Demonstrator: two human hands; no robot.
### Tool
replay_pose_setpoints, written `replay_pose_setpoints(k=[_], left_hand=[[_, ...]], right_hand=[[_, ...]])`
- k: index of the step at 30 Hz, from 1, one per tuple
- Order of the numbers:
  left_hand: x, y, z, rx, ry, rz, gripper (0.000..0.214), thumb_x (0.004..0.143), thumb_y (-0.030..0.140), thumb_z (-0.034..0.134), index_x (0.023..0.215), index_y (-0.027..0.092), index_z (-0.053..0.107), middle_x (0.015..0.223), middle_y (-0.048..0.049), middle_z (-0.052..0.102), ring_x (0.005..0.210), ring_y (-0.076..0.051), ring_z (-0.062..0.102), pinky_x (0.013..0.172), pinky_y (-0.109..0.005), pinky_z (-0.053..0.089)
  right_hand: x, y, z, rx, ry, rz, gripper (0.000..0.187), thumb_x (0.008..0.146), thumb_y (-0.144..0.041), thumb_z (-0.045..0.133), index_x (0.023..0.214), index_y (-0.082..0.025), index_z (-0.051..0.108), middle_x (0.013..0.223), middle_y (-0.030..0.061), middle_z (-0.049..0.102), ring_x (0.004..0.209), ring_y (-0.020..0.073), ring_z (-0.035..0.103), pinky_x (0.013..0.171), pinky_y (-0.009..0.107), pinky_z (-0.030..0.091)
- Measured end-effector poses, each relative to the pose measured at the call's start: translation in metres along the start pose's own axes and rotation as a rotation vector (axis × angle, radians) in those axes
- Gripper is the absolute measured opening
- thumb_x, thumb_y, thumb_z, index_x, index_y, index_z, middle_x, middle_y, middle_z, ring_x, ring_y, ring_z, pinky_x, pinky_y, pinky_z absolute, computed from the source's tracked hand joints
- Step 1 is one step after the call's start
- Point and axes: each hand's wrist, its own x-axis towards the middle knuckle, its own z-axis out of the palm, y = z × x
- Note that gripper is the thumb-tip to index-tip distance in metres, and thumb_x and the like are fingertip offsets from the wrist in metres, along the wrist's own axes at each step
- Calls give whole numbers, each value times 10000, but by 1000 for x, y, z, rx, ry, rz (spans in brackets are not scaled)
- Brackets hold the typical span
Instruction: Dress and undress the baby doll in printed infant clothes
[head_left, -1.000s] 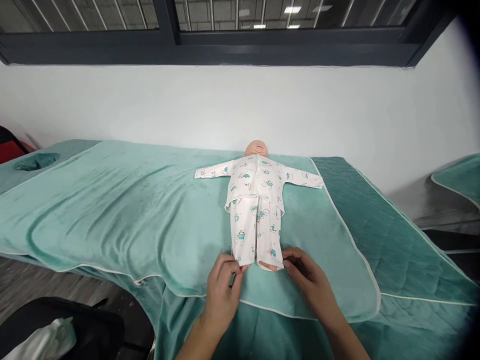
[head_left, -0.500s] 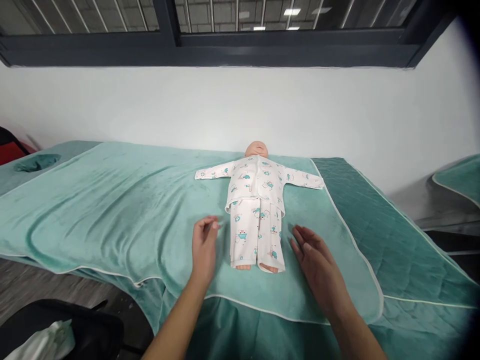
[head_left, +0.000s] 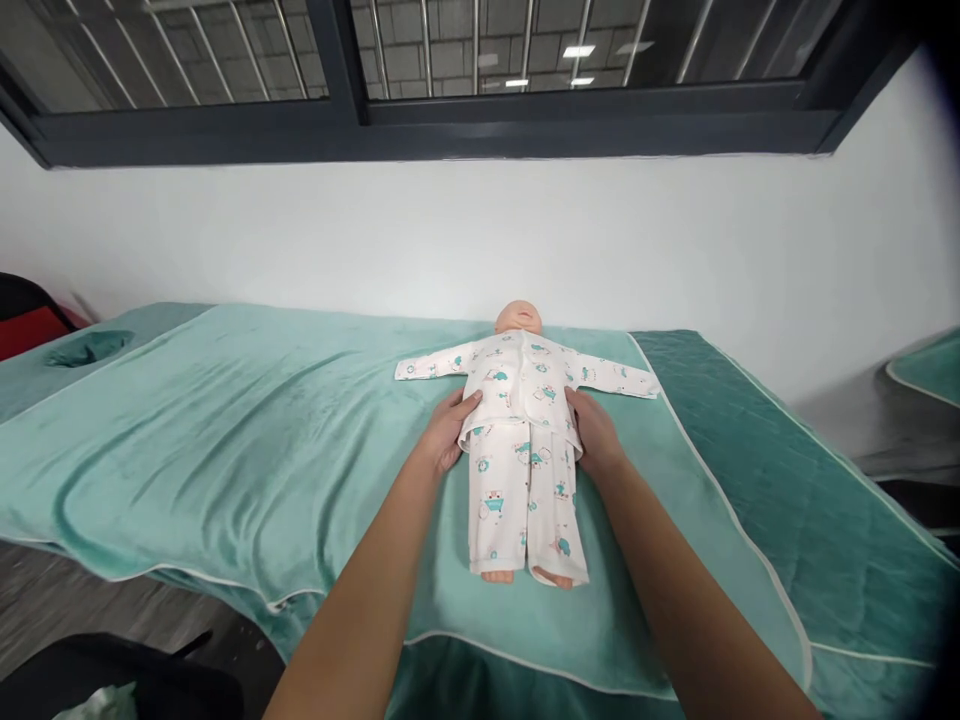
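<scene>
A baby doll (head_left: 525, 430) in white pyjamas printed with teal figures lies on its back on a teal towel (head_left: 247, 450), arms spread, head toward the wall. My left hand (head_left: 448, 428) rests against the doll's waist on its left side, fingers stretched along the shirt hem. On the other side my right hand (head_left: 592, 430) lies flat against the waist, fingers extended. Both hands touch the doll's torso; neither holds anything. The doll's bare feet (head_left: 525, 576) stick out of the trouser legs near the towel's front edge.
The towel covers a padded teal table (head_left: 757, 450) with a face hole (head_left: 86, 348) at the far left. A white wall runs behind it, with a dark window frame above. A second teal table (head_left: 930, 368) shows at the right edge. A dark seat (head_left: 112, 680) sits lower left.
Both hands left the trouser cuffs, passed up along the doll's legs and now lie against its waist. The view has shifted slightly, so the doll appears lower in the frame.
</scene>
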Motion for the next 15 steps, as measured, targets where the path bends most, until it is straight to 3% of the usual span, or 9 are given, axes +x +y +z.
replay_pose_setpoints(k=[6, 10, 15], left_hand=[[10, -4, 4, -24, -56, 56, 500, 776, 304, 778, 1230, 144, 643, 1225, -130, 696, 993, -226, 696, 930, -355, 544], [18, -5, 9, -55, -54, 76, 538, 773, 302, 780, 1269, 157, 629, 1253, -125, 686, 1031, -237, 691, 985, -380, 528], [23, -6, 9, -69, -35, 74, 484, 785, 310, 768, 1232, 169, 648, 1253, -111, 686, 1040, -233, 686, 985, -380, 526]], right_hand=[[2, -1, 5, 102, -50, 26, 332, 761, -447, 729, 1013, -236, 681, 1036, 3, 741, 943, 200, 686, 757, 289, 572], [5, 0, 7, 183, -114, 0, 327, 788, -442, 724, 1060, -262, 695, 1166, 1, 721, 1032, 204, 679, 851, 316, 574], [8, 3, 4, 225, -170, 16, 357, 797, -450, 724, 1094, -255, 685, 1153, 5, 727, 1060, 210, 679, 902, 351, 572]])
